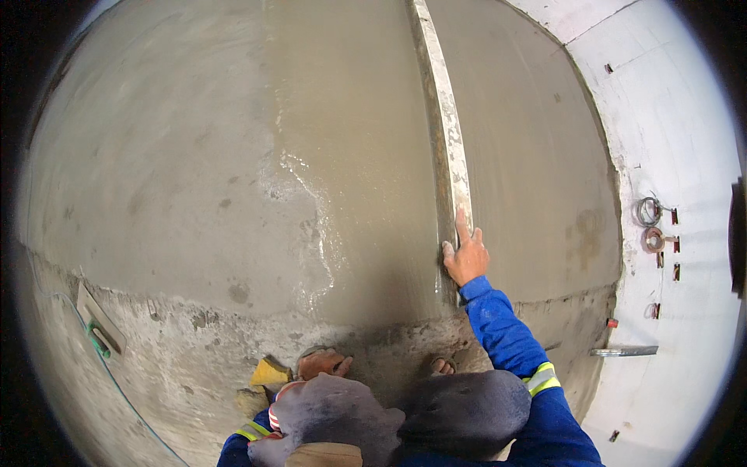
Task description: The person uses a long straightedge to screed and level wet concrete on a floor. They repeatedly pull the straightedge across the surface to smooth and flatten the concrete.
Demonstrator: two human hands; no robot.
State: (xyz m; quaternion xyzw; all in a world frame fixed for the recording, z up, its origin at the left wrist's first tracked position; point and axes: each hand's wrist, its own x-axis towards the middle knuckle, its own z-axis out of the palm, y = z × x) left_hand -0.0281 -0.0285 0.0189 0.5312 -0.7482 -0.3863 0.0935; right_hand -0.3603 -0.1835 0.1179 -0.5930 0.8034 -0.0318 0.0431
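Right hand (468, 258): index finger extended along the top, thumb and other fingers astride the near end of a long, straight, cement-spotted bar (447, 128), holding it. Left hand: not clearly distinguishable beyond the blue sleeve (236, 451); state impossible to tell. Beneath the bar: smooth, wet, grey-brown mortar (366, 156). Farther left, on rough grey floor (187, 397): flat rectangular trowel (111, 325) with green handle. At right: white wall (661, 117) with coiled wires (648, 212) and, lower down, narrow grey metal strip (624, 352).
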